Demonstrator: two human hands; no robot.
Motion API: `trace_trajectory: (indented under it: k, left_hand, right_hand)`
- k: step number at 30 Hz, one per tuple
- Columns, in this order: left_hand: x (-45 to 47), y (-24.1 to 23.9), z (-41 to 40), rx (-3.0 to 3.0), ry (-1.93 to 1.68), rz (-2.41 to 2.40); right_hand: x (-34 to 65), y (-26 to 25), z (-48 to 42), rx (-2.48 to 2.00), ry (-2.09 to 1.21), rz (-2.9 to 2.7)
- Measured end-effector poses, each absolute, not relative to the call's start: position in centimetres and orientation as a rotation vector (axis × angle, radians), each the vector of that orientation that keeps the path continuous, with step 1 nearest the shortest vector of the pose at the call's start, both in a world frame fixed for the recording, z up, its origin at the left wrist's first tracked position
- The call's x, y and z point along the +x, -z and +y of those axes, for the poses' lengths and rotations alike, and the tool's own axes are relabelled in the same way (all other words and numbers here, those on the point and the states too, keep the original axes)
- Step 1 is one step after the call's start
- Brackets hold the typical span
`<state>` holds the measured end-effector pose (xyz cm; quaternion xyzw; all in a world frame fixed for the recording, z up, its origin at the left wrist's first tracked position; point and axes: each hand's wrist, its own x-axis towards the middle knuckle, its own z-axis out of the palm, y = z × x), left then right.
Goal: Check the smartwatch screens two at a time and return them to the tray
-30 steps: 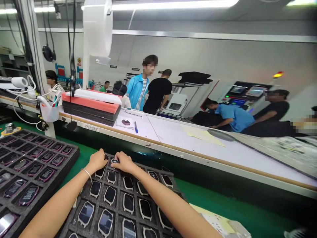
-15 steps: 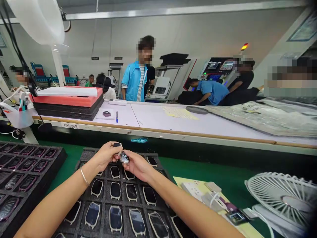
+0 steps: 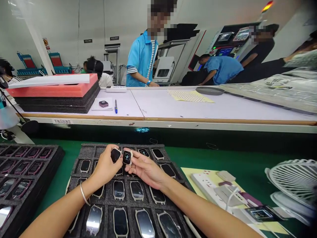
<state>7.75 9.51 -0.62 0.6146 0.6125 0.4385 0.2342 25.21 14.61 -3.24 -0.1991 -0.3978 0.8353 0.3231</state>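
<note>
My left hand (image 3: 106, 167) pinches a small white-rimmed watch body with a dark screen (image 3: 115, 154). Right beside it, my right hand (image 3: 144, 170) holds a second watch body (image 3: 127, 157) whose screen is lit. Both hands hover over the far rows of a black foam tray (image 3: 84, 151) whose pockets hold several more white-rimmed watch bodies. A thin bracelet circles my left wrist.
Another black foam tray (image 3: 53, 154) with pink-rimmed watch bodies lies at left. A white power strip (image 3: 206, 182) on yellow paper and a white fan (image 3: 293, 180) sit at right. Beyond the green belt, a white table (image 3: 223, 105) carries stacked foam sheets (image 3: 56, 94); a person in blue (image 3: 142, 61) stands behind it.
Both hands have lifted a watch body each from the tray's far row and drawn them closer. The camera has swung right and tilted down.
</note>
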Motion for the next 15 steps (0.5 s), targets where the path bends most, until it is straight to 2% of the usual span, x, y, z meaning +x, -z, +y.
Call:
trace_trajectory:
  k: [15]
  left_hand:
    - [7.89, 0.61, 8.51, 1.616, -1.179, 1.718]
  right_hand:
    - [25.86, 2.83, 14.35, -0.461, -2.138, -1.122]
